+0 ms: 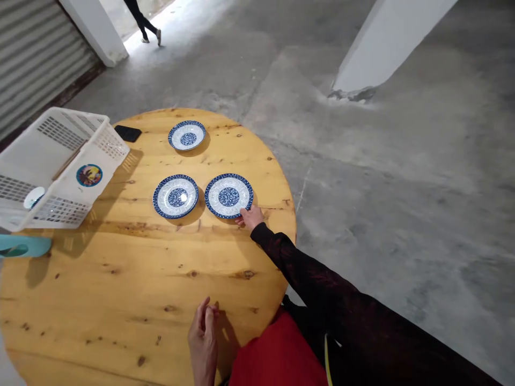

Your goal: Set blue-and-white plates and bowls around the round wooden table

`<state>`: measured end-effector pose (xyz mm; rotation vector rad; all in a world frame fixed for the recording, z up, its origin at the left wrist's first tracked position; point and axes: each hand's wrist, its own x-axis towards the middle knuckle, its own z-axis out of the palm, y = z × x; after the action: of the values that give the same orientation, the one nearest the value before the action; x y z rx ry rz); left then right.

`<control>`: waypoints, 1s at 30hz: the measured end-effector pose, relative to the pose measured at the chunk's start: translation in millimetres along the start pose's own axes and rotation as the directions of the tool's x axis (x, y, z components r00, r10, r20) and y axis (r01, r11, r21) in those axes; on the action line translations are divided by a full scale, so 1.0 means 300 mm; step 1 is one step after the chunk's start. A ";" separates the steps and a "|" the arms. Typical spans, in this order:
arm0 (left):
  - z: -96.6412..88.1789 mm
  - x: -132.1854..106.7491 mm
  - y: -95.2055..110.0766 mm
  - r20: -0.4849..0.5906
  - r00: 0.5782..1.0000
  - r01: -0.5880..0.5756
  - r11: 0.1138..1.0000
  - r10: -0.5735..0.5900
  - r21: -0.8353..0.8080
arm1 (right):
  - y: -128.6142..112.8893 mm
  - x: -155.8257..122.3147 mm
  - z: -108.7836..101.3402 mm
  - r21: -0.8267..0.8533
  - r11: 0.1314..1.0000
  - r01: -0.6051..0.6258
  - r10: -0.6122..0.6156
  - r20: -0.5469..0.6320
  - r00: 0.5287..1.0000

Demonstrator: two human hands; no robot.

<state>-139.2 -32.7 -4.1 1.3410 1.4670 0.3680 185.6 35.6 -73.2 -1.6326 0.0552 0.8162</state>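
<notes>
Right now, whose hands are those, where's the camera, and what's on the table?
They belong to one person, not a robot. The camera is worn on their head, looking forward and down. On the round wooden table are a far plate, a left plate and a right plate, all blue-and-white. There's also a white plastic basket, a black thing, perhaps a phone, and something light blue. The right hand pinches the right plate's rim. The left hand holds nothing I can see.

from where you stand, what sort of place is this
Probably a garage or warehouse-like space, judging by the corrugated shutter, the bare concrete floor and the white pillar with its chipped base.
</notes>
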 end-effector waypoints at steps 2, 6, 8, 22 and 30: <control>-0.009 0.011 0.005 0.005 1.000 -0.012 1.000 0.012 -0.006 | -0.003 -0.005 -0.001 -0.014 1.000 0.001 -0.001 -0.005 1.000; -0.024 0.038 0.004 0.014 1.000 -0.009 1.000 0.009 -0.020 | -0.008 -0.012 -0.003 -0.048 0.999 0.004 -0.005 -0.018 1.000; -0.028 0.050 0.000 0.023 1.000 -0.003 1.000 0.003 -0.026 | -0.011 -0.015 -0.005 -0.062 0.998 0.010 -0.012 -0.021 1.000; -0.083 0.072 -0.051 0.101 0.994 -0.044 0.999 0.041 0.021 | -0.015 -0.023 -0.006 -0.039 0.999 0.022 -0.024 -0.047 0.999; -0.148 0.222 0.009 0.050 0.992 -0.122 0.991 0.120 0.052 | 0.009 -0.090 -0.047 -0.012 0.999 0.031 -0.032 -0.084 0.996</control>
<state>-161.3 43.2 -16.9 1.4778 1.3691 0.3740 170.6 11.8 -61.1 -1.6737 0.0850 0.7243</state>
